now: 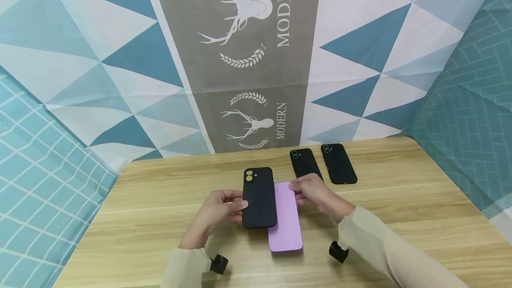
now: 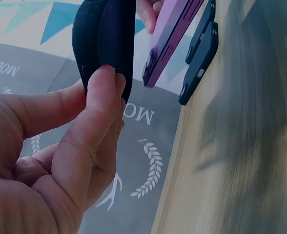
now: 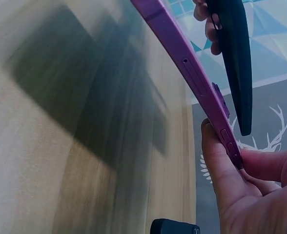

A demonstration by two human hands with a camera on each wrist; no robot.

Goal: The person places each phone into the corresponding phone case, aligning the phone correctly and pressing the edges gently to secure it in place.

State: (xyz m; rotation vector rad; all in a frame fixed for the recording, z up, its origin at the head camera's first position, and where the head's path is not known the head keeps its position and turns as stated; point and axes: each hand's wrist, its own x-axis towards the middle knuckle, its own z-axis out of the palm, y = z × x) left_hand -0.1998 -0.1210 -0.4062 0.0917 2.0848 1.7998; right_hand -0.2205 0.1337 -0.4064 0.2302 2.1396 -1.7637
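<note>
My left hand (image 1: 216, 211) pinches a black phone case (image 1: 260, 201) by its left edge, thumb on the back face; its two round camera cutouts are at the top. With my right hand (image 1: 318, 194) I pinch a lilac phone (image 1: 289, 223) near its upper right corner. The case covers part of the phone's left side in the head view. A gap shows between case (image 3: 237, 58) and phone (image 3: 194, 80) in the right wrist view, and both are held above the table. The phone's camera bump (image 3: 220, 99) faces the case side.
Two black phone-shaped pieces with camera rings lie at the back right of the wooden table (image 1: 160, 234): a nearer one (image 1: 306, 163) partly behind my right hand, and another (image 1: 339, 163) beside it. A patterned cloth wall (image 1: 252, 74) stands behind the table.
</note>
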